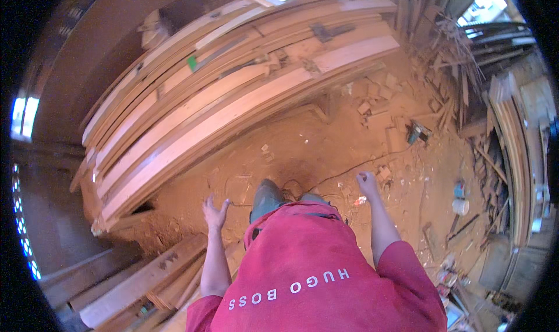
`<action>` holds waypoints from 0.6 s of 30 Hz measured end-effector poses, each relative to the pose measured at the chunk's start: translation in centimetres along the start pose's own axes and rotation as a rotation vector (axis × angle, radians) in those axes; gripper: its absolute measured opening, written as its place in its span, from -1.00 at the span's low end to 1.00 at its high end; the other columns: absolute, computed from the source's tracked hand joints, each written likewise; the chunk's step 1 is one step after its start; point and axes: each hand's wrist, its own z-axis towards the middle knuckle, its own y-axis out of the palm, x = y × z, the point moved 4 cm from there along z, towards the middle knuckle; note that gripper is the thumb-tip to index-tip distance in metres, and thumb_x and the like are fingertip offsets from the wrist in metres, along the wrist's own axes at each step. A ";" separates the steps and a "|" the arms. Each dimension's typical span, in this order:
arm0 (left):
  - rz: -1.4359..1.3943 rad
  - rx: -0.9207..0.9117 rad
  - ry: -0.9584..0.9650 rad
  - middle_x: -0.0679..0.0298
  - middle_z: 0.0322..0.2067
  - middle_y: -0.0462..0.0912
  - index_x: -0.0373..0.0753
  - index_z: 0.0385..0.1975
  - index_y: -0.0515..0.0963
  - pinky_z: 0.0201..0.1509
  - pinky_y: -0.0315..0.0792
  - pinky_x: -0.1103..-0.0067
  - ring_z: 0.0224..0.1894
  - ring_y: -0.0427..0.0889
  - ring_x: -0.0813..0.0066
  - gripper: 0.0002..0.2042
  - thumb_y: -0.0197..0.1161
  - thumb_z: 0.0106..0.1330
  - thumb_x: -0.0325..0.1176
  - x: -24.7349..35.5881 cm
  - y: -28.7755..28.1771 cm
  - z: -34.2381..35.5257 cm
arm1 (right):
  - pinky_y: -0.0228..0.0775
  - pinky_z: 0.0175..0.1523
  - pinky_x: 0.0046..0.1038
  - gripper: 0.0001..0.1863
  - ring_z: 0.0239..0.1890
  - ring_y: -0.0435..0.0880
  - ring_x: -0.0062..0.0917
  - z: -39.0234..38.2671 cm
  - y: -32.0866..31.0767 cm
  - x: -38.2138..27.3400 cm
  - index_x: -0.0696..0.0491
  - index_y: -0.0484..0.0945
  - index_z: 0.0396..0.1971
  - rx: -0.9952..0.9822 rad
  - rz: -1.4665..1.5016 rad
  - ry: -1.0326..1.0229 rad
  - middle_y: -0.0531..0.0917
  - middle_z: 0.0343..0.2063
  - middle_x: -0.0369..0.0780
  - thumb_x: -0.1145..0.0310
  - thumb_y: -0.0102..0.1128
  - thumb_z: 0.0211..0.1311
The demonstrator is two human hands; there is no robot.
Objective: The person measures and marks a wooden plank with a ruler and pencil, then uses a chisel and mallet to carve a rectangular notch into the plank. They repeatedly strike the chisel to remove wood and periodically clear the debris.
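Observation:
Both my hands hang in the air at my sides, above a floor of brown dust and wood scraps. My left hand [215, 213] is open, its thumb and fingers apart, with nothing in it. On the other side, my right hand [367, 185] has its fingers curled closed, and no object shows sticking out of it. Ahead of me lies a long stack of sawn planks [233, 102], out of reach of either hand. On the stack rest a long grey tool with a green end [193, 63] and a dark angular piece [330, 32].
A dark cord [355, 170] crosses the floor toward a small dark green object [417, 133]. More boards [137, 291] lie at the lower left. Upright timber [512, 157] lines the right side. A white container [460, 207] and scattered offcuts [372, 93] are on the floor.

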 end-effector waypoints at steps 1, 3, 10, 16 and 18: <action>0.113 -0.025 -0.015 -0.08 0.31 0.24 -0.18 0.31 0.26 0.35 0.15 0.09 0.39 0.14 -0.02 -0.15 0.45 0.03 0.05 3.1 -0.8 1.3 | 0.52 -0.13 -0.36 -0.59 -0.31 0.68 -0.37 -1.2 -0.4 2.7 0.21 0.58 -0.08 -0.011 0.027 0.114 0.70 -0.35 -0.06 0.20 0.26 0.19; 0.280 -0.011 0.031 0.00 0.37 0.13 -0.06 0.37 0.17 0.35 0.09 0.00 0.43 0.05 0.01 -0.05 0.50 -0.07 0.05 7.9 -1.8 5.0 | 0.52 -0.13 -0.36 -0.61 -0.31 0.69 -0.35 -2.1 0.4 6.9 0.17 0.62 -0.12 -0.037 0.099 0.303 0.70 -0.35 -0.03 0.17 0.27 0.19; 0.502 -0.150 0.254 0.22 0.50 -0.22 0.09 0.47 -0.13 0.31 -0.08 -0.31 0.52 -0.29 0.08 0.33 0.67 -0.40 -0.06 20.6 -0.3 21.7 | 0.47 -0.42 -0.46 -0.61 -0.52 0.62 -0.56 2.0 1.6 11.2 0.14 0.57 -0.04 0.139 0.051 0.363 0.65 -0.45 -0.18 0.21 0.25 0.23; 0.678 -0.280 0.313 -0.15 0.43 -0.16 -0.03 0.47 -0.30 0.35 -0.05 -0.21 0.48 -0.18 -0.13 0.42 0.66 -0.41 0.00 21.9 -1.3 30.1 | 0.51 -0.11 -0.33 -0.58 -0.29 0.66 -0.34 14.9 2.6 -3.7 0.14 0.58 -0.06 0.163 0.084 0.383 0.69 -0.33 -0.09 0.18 0.26 0.17; 0.710 -0.287 0.342 -0.19 0.41 -0.11 -0.03 0.47 -0.30 0.36 -0.02 -0.17 0.46 -0.12 -0.17 0.36 0.63 -0.32 -0.03 21.5 -0.4 31.4 | 0.51 -0.11 -0.31 -0.57 -0.26 0.67 -0.31 17.9 2.6 -6.2 0.15 0.57 -0.05 0.193 0.120 0.299 0.69 -0.30 -0.07 0.18 0.25 0.18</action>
